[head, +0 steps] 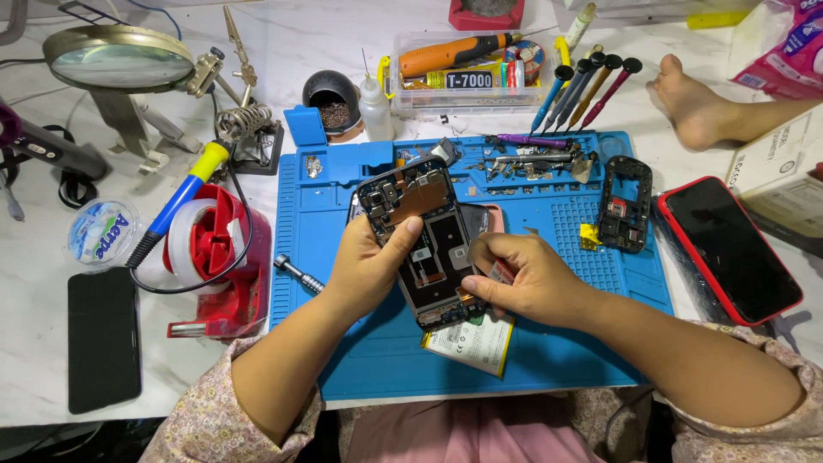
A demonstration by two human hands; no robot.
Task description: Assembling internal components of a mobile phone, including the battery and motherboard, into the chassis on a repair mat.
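Two hands on opened phone [426, 240] — left hand [367, 267] grasps side, right hand [523, 279] pinches lower edge — long axis near-vertical, top tilted left

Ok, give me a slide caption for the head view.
Left hand holds an opened phone over a blue mat; right hand works its lower edge.
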